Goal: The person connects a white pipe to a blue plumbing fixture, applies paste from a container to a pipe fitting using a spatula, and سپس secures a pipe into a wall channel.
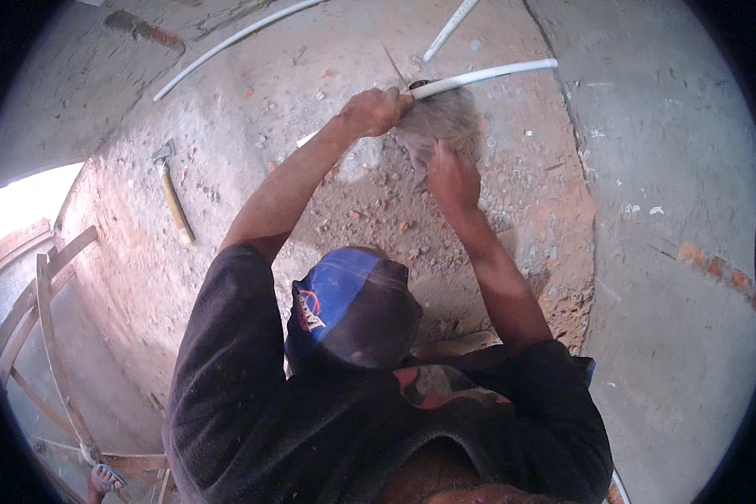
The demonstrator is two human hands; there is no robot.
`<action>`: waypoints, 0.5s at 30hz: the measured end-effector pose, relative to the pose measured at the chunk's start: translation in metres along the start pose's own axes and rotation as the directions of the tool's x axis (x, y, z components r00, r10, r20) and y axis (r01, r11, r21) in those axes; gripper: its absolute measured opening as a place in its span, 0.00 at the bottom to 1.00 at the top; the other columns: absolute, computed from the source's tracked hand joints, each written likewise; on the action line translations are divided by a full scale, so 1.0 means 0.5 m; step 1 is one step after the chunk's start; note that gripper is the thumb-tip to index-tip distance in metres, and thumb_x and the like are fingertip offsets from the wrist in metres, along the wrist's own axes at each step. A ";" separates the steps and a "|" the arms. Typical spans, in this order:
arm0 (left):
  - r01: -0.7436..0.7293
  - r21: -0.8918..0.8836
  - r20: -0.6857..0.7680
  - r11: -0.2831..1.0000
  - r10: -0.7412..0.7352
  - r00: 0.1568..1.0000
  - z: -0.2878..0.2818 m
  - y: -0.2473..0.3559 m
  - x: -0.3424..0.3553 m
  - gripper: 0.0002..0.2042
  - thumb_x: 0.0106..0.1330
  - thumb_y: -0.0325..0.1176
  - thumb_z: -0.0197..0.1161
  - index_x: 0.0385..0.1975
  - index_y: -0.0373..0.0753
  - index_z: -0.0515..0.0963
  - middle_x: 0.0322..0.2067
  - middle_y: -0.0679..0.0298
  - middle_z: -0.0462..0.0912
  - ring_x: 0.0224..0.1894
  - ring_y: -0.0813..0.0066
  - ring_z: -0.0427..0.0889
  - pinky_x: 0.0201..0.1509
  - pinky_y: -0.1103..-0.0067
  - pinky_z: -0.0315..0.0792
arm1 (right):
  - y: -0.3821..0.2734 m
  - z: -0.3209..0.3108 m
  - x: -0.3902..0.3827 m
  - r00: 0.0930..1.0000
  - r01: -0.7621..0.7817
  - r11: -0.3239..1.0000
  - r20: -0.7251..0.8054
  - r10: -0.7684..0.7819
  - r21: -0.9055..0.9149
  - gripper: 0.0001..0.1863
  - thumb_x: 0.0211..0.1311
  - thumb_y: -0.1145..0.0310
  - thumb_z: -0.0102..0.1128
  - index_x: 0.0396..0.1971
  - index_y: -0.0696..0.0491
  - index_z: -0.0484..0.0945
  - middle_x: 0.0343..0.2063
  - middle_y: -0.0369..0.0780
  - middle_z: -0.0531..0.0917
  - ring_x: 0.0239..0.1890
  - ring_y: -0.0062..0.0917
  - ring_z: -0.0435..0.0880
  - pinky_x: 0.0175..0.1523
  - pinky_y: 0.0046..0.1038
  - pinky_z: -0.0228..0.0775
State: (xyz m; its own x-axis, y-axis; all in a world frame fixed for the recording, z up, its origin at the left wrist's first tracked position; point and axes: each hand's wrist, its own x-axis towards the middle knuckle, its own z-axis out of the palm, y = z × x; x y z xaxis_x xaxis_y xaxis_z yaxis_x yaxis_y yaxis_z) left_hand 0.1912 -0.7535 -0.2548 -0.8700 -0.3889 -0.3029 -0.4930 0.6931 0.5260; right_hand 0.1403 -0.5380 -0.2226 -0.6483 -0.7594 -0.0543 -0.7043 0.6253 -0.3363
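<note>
My left hand (374,112) is closed around the near end of a white plastic pipe (487,76), which runs off to the right just above the floor. Beside those fingers a thin rod (394,65) sticks up at a slant; what it belongs to is unclear. A dark round thing (419,85) partly shows behind the pipe's end. Below the pipe lies a crumpled, blurred grey cloth or sack (438,120). My right hand (454,178) is closed at its lower edge, seemingly gripping it, though the fingertips are hidden.
A hammer (173,197) with a wooden handle lies to the left. Rubble and brick bits (382,206) cover the floor near my hands. More white pipes (235,40) lie farther off. A grey wall (664,252) rises at right. Wooden boards (50,328) and another person's sandalled foot (107,479) show lower left.
</note>
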 end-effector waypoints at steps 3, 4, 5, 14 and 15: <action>-0.030 0.015 -0.010 0.999 0.030 1.000 -0.010 0.005 0.008 0.23 0.75 0.50 0.41 0.43 0.34 0.73 0.35 0.37 0.81 0.43 0.37 0.80 0.48 0.53 0.74 | 0.001 -0.018 -0.012 1.000 0.003 0.999 -0.003 -0.003 0.051 0.11 0.66 0.64 0.49 0.39 0.52 0.78 0.28 0.50 0.84 0.31 0.49 0.85 0.36 0.51 0.76; -0.050 0.017 -0.006 0.999 0.050 0.999 -0.005 0.009 0.004 0.23 0.75 0.50 0.41 0.43 0.34 0.73 0.35 0.37 0.81 0.43 0.37 0.80 0.48 0.53 0.74 | 0.004 -0.018 -0.023 1.000 0.000 0.997 -0.009 0.000 0.074 0.10 0.65 0.65 0.50 0.39 0.53 0.77 0.28 0.51 0.84 0.31 0.49 0.85 0.35 0.50 0.77; -0.099 0.051 -0.018 0.994 0.100 0.995 0.012 -0.002 0.009 0.22 0.75 0.50 0.42 0.44 0.35 0.73 0.35 0.38 0.81 0.42 0.38 0.81 0.47 0.54 0.74 | 0.002 0.000 0.002 1.000 0.015 0.999 -0.022 -0.014 0.031 0.10 0.64 0.65 0.51 0.39 0.53 0.77 0.28 0.51 0.84 0.31 0.49 0.85 0.35 0.50 0.77; -0.130 0.156 -0.071 0.979 0.142 0.987 0.020 -0.015 0.016 0.12 0.74 0.39 0.46 0.44 0.39 0.73 0.33 0.49 0.77 0.33 0.45 0.82 0.39 0.57 0.77 | 0.009 0.015 0.005 0.997 0.065 0.998 -0.030 -0.065 0.013 0.09 0.63 0.69 0.53 0.38 0.56 0.77 0.29 0.51 0.84 0.32 0.48 0.85 0.33 0.46 0.78; -0.211 0.213 -0.083 0.954 0.233 0.969 0.018 -0.019 0.014 0.13 0.74 0.39 0.46 0.44 0.39 0.73 0.34 0.48 0.78 0.34 0.45 0.82 0.40 0.57 0.77 | 0.013 0.007 -0.007 0.997 0.065 0.998 -0.033 -0.065 -0.001 0.09 0.62 0.69 0.53 0.39 0.55 0.77 0.29 0.51 0.84 0.32 0.48 0.85 0.33 0.45 0.78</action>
State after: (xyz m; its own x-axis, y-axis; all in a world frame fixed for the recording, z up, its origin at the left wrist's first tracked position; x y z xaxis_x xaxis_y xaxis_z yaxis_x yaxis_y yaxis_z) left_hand 0.1897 -0.7574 -0.2692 -0.9582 -0.2663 -0.1050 -0.2859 0.8726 0.3959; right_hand 0.1391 -0.5319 -0.2281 -0.6100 -0.7924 -0.0016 -0.7454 0.5745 -0.3381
